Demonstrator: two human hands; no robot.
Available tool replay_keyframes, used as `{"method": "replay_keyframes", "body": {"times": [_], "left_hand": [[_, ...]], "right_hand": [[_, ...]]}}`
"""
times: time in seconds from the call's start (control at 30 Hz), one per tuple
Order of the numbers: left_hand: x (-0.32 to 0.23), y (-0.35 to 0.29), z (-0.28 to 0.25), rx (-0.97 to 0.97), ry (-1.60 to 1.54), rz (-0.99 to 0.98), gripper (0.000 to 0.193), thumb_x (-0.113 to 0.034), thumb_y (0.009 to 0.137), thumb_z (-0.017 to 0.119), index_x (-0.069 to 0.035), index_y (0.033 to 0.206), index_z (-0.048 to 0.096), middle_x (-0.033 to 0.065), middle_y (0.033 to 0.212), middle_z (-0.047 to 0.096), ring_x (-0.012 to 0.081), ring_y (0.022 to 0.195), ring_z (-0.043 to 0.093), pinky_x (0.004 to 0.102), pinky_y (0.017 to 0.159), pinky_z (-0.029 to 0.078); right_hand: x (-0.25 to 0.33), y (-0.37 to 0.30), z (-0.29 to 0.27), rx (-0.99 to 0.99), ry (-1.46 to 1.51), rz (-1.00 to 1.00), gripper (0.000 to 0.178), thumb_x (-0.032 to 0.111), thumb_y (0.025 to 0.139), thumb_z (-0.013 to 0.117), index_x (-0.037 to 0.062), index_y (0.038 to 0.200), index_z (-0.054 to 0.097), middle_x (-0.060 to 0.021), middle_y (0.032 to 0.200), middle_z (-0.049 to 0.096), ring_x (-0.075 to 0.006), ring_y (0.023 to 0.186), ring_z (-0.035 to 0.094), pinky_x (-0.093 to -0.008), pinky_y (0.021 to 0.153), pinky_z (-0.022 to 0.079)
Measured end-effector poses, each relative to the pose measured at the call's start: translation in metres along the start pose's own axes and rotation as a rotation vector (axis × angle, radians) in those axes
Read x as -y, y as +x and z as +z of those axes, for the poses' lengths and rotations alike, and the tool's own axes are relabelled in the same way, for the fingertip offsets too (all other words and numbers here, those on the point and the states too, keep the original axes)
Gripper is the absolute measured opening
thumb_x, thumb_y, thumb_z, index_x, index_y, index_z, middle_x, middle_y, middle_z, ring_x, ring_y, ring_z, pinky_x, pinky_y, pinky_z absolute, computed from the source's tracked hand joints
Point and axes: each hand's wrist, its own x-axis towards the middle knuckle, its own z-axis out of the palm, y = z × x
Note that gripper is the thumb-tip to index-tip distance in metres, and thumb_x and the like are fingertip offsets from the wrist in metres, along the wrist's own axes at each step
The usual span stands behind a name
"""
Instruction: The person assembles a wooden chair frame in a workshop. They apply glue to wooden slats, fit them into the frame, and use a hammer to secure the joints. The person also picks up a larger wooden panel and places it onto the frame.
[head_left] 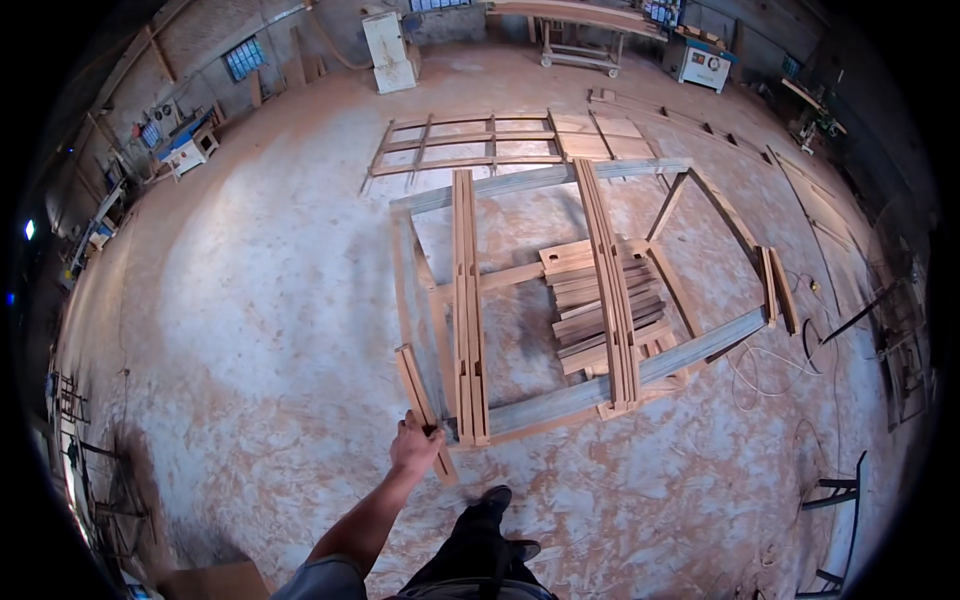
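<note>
1. The left hand [415,446] gripped a short wooden piece [413,378], fingers curled over it, at the near left corner of the frame [700,352].
2. Long slotted beams [466,310] spanned the frame from far edge to near edge.
3. I could not tell the right hand's state.

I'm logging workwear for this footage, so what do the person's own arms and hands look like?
The left hand is bare, with no glove, and no watch or band shows at the wrist. The left forearm is uncovered too, up to a loose, plain grey sleeve at the lower edge. The right hand and arm are out of view.
</note>
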Motion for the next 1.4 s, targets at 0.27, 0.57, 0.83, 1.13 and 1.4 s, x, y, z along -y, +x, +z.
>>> {"method": "replay_keyframes", "body": {"times": [0.27, 0.57, 0.83, 1.13, 1.4], "left_hand": [[0.005, 0.015, 0.006, -0.03, -0.013, 0.051, 0.053, -0.032, 0.079, 0.065, -0.002, 0.116, 0.042, 0.0272, 0.109, 0.053, 0.0464, 0.09, 0.061, 0.0524, 0.078, 0.052], [0.005, 0.023, 0.002, -0.006, 0.003, 0.026, 0.06, -0.032, 0.079, 0.064, -0.003, 0.126, 0.04, 0.028, 0.111, 0.052, 0.0467, 0.092, 0.06, 0.0531, 0.079, 0.051], [0.0, 0.019, -0.007, -0.011, -0.034, 0.034, 0.069, -0.038, 0.081, 0.067, 0.0, 0.132, 0.039, 0.0251, 0.108, 0.056, 0.0421, 0.098, 0.058, 0.0497, 0.083, 0.05], [-0.003, 0.025, -0.018, 0.083, -0.022, 0.017, 0.075, -0.044, 0.08, 0.067, 0.0, 0.133, 0.036, 0.027, 0.118, 0.053, 0.0445, 0.1, 0.058, 0.0497, 0.084, 0.05], [0.07, 0.068, 0.048, -0.048, -0.403, 0.16, 0.059, -0.027, 0.074, 0.075, -0.004, 0.121, 0.05, 0.0189, 0.105, 0.064, 0.0363, 0.099, 0.062, 0.0436, 0.086, 0.051]], "right_hand": [[0.011, 0.004, 0.006, -0.003, -0.059, 0.052, 0.025, 0.027, 0.095, 0.055, 0.0033, 0.09, 0.061, -0.0046, 0.068, 0.059, -0.0139, 0.055, 0.053, -0.0292, 0.051, 0.045], [0.015, 0.023, 0.016, 0.017, -0.008, 0.051, 0.023, 0.025, 0.095, 0.054, 0.0031, 0.091, 0.061, -0.0041, 0.069, 0.059, -0.0135, 0.056, 0.052, -0.028, 0.05, 0.044], [0.034, 0.023, 0.03, -0.001, -0.039, 0.056, 0.025, 0.026, 0.095, 0.053, 0.0038, 0.086, 0.061, -0.0034, 0.067, 0.057, -0.0131, 0.056, 0.051, -0.0277, 0.05, 0.043], [0.039, 0.02, 0.045, 0.041, -0.155, 0.082, 0.021, 0.023, 0.092, 0.054, 0.0039, 0.087, 0.061, -0.0045, 0.067, 0.058, -0.0144, 0.055, 0.052, -0.0293, 0.05, 0.046], [0.065, 0.03, 0.054, 0.024, -0.198, 0.074, 0.027, 0.025, 0.094, 0.053, 0.0002, 0.096, 0.064, -0.0077, 0.075, 0.064, -0.0145, 0.06, 0.059, -0.029, 0.054, 0.05]]}}
